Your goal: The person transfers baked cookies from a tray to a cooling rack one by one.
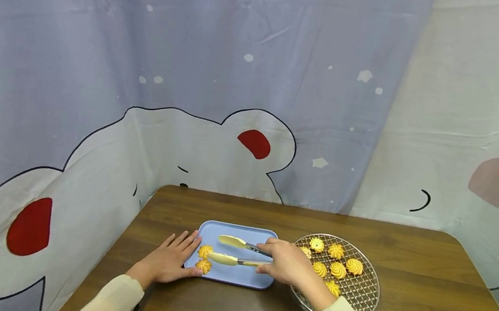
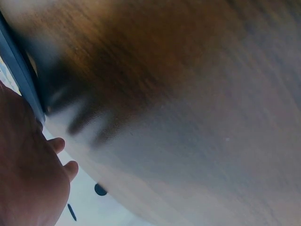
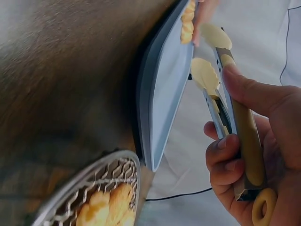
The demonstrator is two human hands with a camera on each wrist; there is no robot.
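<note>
Yellow swirled cookies [image 1: 204, 258] on a pale blue tray [image 1: 240, 234].

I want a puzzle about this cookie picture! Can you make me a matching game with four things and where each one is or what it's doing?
Things:
1. tongs
2. blue tray
3. wire rack
4. left hand

Places or states:
A. holds six cookies
B. lies flat at the tray's left edge
C. gripped by the right hand
D. holds two cookies

Pairs: 1-C, 2-D, 3-A, 4-B
</note>
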